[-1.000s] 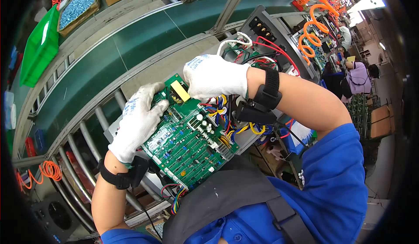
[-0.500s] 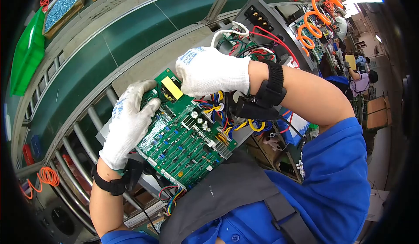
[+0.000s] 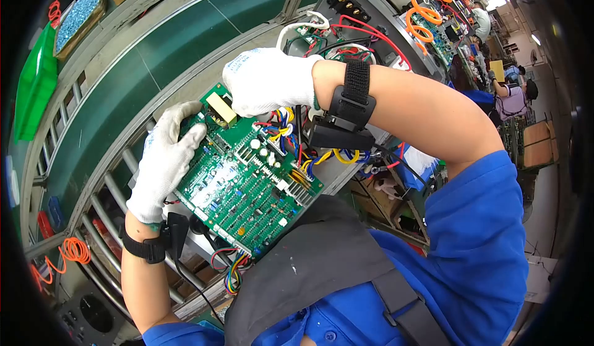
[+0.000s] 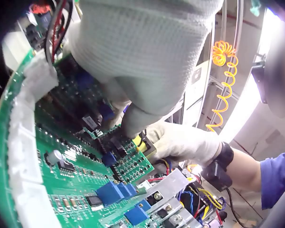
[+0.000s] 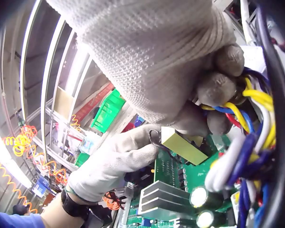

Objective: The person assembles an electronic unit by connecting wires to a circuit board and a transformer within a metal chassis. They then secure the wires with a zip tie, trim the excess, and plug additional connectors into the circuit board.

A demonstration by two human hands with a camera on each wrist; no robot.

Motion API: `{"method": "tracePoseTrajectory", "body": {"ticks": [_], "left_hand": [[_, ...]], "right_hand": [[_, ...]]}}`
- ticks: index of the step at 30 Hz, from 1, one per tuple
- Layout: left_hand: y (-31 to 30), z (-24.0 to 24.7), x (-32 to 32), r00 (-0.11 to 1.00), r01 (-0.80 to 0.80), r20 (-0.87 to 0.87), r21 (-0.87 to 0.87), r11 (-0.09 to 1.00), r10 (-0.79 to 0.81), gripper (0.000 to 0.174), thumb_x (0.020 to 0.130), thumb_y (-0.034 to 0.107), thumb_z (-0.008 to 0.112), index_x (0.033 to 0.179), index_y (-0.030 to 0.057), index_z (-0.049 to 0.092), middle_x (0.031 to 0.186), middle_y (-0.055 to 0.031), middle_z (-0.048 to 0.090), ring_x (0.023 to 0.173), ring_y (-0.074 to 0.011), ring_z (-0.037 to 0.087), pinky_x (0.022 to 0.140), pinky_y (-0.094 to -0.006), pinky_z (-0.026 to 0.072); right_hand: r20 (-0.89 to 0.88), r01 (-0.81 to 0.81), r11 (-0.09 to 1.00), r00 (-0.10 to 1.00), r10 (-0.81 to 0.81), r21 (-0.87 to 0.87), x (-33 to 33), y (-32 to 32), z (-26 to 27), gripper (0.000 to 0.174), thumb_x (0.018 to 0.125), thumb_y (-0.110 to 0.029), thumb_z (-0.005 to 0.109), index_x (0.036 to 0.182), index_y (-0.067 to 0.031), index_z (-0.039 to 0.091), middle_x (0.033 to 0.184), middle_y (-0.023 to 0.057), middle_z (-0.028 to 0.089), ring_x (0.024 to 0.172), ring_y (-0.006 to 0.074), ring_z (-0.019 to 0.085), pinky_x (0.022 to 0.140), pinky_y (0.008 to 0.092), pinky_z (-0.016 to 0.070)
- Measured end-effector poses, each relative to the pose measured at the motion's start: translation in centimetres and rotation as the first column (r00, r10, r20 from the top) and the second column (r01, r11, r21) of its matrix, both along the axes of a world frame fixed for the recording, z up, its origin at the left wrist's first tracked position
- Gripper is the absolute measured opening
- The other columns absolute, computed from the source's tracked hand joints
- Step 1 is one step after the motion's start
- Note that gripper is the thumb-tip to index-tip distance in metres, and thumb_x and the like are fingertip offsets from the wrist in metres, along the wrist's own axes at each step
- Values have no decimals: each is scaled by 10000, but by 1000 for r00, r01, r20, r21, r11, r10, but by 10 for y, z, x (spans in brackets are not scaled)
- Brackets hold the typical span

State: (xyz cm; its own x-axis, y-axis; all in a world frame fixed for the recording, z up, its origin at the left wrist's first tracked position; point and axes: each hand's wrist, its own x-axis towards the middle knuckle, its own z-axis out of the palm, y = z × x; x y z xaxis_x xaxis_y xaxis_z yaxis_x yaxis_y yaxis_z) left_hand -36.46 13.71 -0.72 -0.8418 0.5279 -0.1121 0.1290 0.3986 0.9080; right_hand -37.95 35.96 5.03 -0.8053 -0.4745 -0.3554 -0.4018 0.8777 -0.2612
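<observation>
A green circuit board [image 3: 232,188] lies tilted in front of the body, with a yellow-topped component [image 3: 221,109] near its upper corner. My gloved left hand [image 3: 164,160] grips the board's left edge, thumb over the top face. Beside the yellow component, the gloved right hand [image 3: 272,83] bends over the upper edge. In the right wrist view its curled fingers [image 5: 216,90] pinch at yellow and blue wires [image 5: 237,114] by the board; the exact part between the fingertips is hidden. More coloured wires [image 3: 288,137] run along the board's right side.
Metal rollers [image 3: 114,192] and a green conveyor surface [image 3: 133,61] lie to the left and beyond. A grey panel [image 3: 346,6] with red and white cables stands behind the right hand. Orange coiled hoses [image 3: 424,15] hang at right; a green bin [image 3: 34,83] is far left.
Both hands and the board have shifted left in the head view, and the board is also slightly higher. The left hand keeps its grip, and the right hand stays bent over the board's upper edge.
</observation>
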Motion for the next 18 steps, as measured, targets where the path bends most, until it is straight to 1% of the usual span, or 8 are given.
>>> {"method": "tracePoseTrajectory", "body": {"ticks": [5, 7, 9, 11, 13, 15, 16, 18], "left_hand": [[0, 0, -1, 999, -10, 53, 41, 999, 8, 439, 892, 156, 618, 1274, -43, 533, 1256, -147, 552, 1198, -222, 516, 1043, -311, 365], [-1, -2, -4, 1000, 12, 12, 26, 1000, -12, 450, 887, 157, 623, 1277, -46, 530, 1244, -147, 568, 1185, -222, 527, 1036, -313, 373], [1, 2, -3, 1000, 10, -6, -27, 1000, -10, 456, 880, 155, 628, 1275, -51, 531, 1219, -156, 590, 1156, -226, 549, 1026, -319, 385], [2, 2, -2, 998, 20, -55, -35, 999, -22, 441, 889, 155, 621, 1268, -55, 536, 1184, -145, 611, 1127, -207, 563, 1008, -312, 400], [2, 3, 1, 997, -17, 83, 82, 997, 11, 421, 904, 156, 611, 1262, -54, 544, 1179, -121, 616, 1103, -180, 563, 993, -295, 405], [2, 6, 1, 999, 6, 38, 51, 999, -8, 419, 916, 172, 612, 1264, -52, 544, 1164, -97, 617, 1078, -148, 555, 977, -280, 410], [1, 7, 1, 998, 16, 53, 60, 998, -19, 424, 916, 178, 618, 1264, -52, 544, 1159, -94, 615, 1066, -143, 553, 972, -278, 410], [1, 7, 1, 997, 20, 71, 77, 997, -25, 439, 913, 202, 638, 1260, -51, 545, 1146, -86, 613, 1044, -132, 548, 959, -271, 413]], "right_hand": [[-93, 9, 1000, 996, -9, -3, 2, 3, -1, 276, 710, -236, 627, 847, -18, 725, 849, 196, 701, 816, 356, 688, 713, 425, 541], [-126, -78, 997, 989, 79, 11, 3, -1, -1, 276, 689, -212, 600, 822, 14, 687, 850, 238, 675, 847, 387, 670, 719, 445, 538], [-94, -61, 997, 994, 56, -49, -5, 1, -7, 282, 687, -225, 629, 811, 19, 697, 795, 229, 676, 799, 374, 677, 704, 433, 538], [62, -62, 998, 996, 62, -10, -16, -1, -9, 289, 680, -241, 648, 780, 26, 693, 745, 221, 670, 738, 372, 670, 673, 432, 531], [45, -105, 994, 993, 107, -35, -17, 2, -5, 296, 682, -247, 647, 767, 34, 686, 712, 209, 665, 691, 358, 657, 640, 425, 519], [99, -144, 990, 985, 144, -2, -15, -2, 2, 237, 697, -197, 629, 799, -11, 733, 676, 121, 681, 612, 258, 633, 574, 395, 486], [141, -123, 992, 982, 124, -14, -13, 0, 7, 239, 702, -197, 629, 809, -8, 729, 675, 109, 677, 588, 246, 605, 562, 396, 471], [284, -69, 997, 957, 60, 22, -16, -2, 10, 249, 709, -199, 635, 835, -6, 728, 701, 113, 685, 622, 244, 632, 576, 390, 485]]}}
